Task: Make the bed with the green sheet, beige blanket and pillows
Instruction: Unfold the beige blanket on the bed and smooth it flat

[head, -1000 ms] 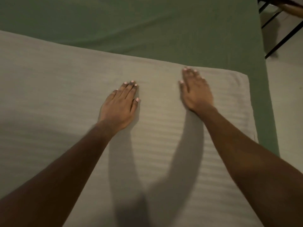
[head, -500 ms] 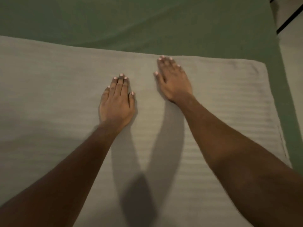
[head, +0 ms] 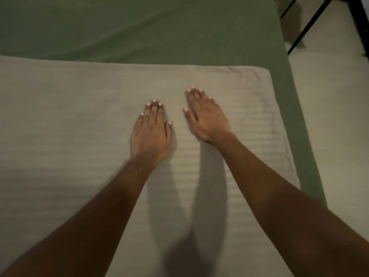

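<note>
Head view of a bed during making. The beige blanket [head: 69, 126], faintly striped, covers the lower and middle frame; its far edge runs across the upper third and its corner lies at upper right of centre. Beyond that edge the green sheet [head: 159, 31] fills the top of the frame and continues as a narrow strip down the right side of the blanket. Left hand [head: 150, 132], centre frame: palm down on the blanket, fingers straight and close together, thumb beside them. Right hand [head: 207, 116], just right of it and slightly farther up: also palm down with fingers extended; motion blur leaves it unclear whether the whole palm presses the cloth. The hands lie near each other, not touching. Both forearms enter from the lower corners. Pale floor [head: 329, 96] occupies the right edge; dark thin furniture legs [head: 307, 25], possibly a chair's, stand at upper right.
</note>
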